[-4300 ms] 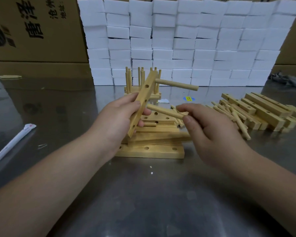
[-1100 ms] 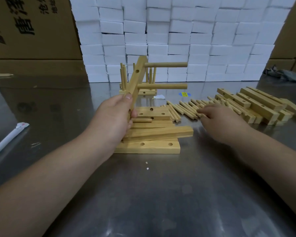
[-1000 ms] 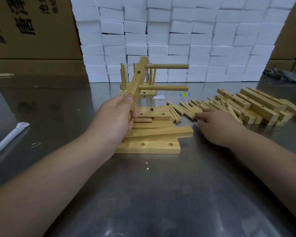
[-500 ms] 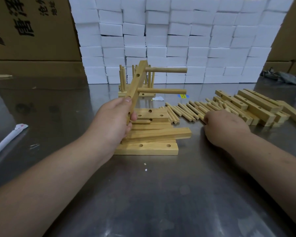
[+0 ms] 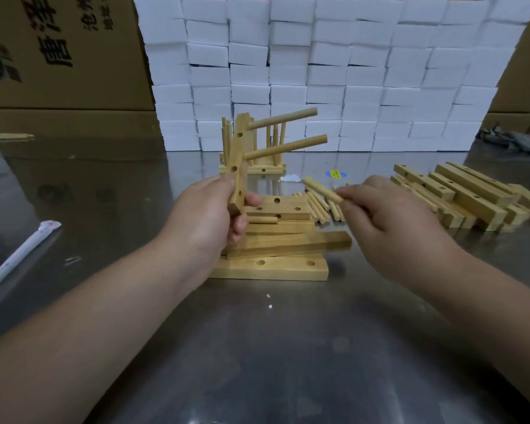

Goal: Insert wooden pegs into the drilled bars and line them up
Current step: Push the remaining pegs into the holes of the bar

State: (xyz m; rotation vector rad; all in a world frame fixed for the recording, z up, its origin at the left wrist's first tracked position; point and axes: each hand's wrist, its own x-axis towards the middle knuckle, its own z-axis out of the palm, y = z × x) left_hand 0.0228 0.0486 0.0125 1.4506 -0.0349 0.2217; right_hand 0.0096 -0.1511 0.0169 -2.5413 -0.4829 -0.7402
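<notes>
My left hand (image 5: 210,214) grips a drilled wooden bar (image 5: 239,157) near its lower end and holds it almost upright. Two pegs (image 5: 286,145) stick out of the bar to the right; empty holes show below them. My right hand (image 5: 389,221) pinches a loose peg (image 5: 322,188) and holds it just above the table, to the right of the bar. Under my left hand lies a stack of drilled bars (image 5: 276,255). Loose pegs (image 5: 317,206) lie between the stack and my right hand.
A finished bar with upright pegs (image 5: 253,166) stands behind the held bar. More bars and pegs are piled at the right (image 5: 465,194). White foam blocks (image 5: 334,71) and cardboard boxes (image 5: 58,56) wall the back. A white wrapped stick (image 5: 19,255) lies at the left.
My right hand went to the loose pegs, took one and has lifted it toward the bar. The bar in my left hand now stands more upright, with a second peg in it.
</notes>
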